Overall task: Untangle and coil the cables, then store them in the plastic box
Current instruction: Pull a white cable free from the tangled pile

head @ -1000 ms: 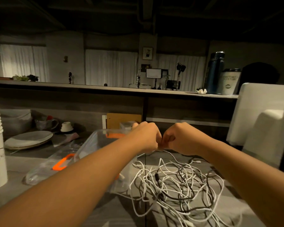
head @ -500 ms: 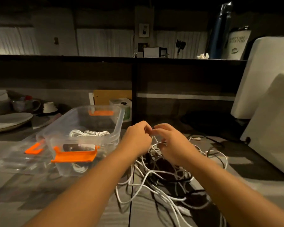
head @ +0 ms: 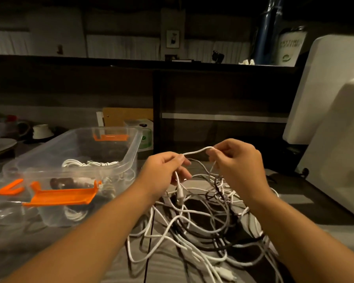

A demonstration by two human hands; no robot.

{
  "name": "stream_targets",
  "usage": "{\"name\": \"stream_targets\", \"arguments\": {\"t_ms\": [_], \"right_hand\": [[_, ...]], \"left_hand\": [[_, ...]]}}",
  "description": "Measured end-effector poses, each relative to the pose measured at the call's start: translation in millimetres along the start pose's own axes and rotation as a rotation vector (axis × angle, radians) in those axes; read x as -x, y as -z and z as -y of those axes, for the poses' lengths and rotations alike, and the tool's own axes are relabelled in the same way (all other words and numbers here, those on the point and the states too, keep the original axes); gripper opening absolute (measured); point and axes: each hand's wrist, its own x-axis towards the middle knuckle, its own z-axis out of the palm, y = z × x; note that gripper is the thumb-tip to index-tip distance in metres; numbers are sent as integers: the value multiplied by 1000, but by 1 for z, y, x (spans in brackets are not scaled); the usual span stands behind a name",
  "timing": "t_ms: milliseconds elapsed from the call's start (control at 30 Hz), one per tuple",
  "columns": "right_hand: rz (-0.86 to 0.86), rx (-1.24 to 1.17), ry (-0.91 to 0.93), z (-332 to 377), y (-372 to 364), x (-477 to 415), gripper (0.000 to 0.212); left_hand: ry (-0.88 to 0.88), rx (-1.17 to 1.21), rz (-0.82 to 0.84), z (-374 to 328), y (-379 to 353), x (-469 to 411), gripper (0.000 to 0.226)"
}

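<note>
Head view. A tangle of cables (head: 208,211), mostly thin white strands with a few black and grey ones looped through them, lies in a loose heap on the grey table (head: 90,252), just right of the plastic box (head: 132,158). The left hand (head: 164,170) and right hand (head: 235,160) are raised above the heap, each pinching one white cable (head: 196,151) between thumb and curled fingers; the short span between them arches upward. Below the left hand the strand hangs down toward the heap. The box is clear, open-topped, with orange latches (head: 61,198); a coiled white cable (head: 86,163) already lies inside.
</note>
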Motion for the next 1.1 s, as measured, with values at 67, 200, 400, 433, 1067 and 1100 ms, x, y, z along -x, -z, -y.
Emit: {"name": "stream_targets", "arguments": {"t_ms": [67, 200, 400, 433, 1067, 1100], "right_hand": [[3, -109, -24, 3, -1, 2, 7], [169, -230, -73, 4, -7, 3, 9], [327, -158, -72, -1, -11, 6, 23], [327, -204, -67, 0, -10, 6, 26], [595, 260, -15, 5, -18, 16, 20], [636, 275, 11, 8, -20, 19, 21]], "left_hand": [[28, 184, -20, -8, -3, 3, 29], [13, 373, -71, -17, -4, 7, 27], [52, 482, -82, -17, -2, 7, 32], [66, 523, -70, -17, -2, 6, 32], [144, 708, 102, -24, -2, 12, 47], [113, 653, 74, -24, -2, 12, 46]]}}
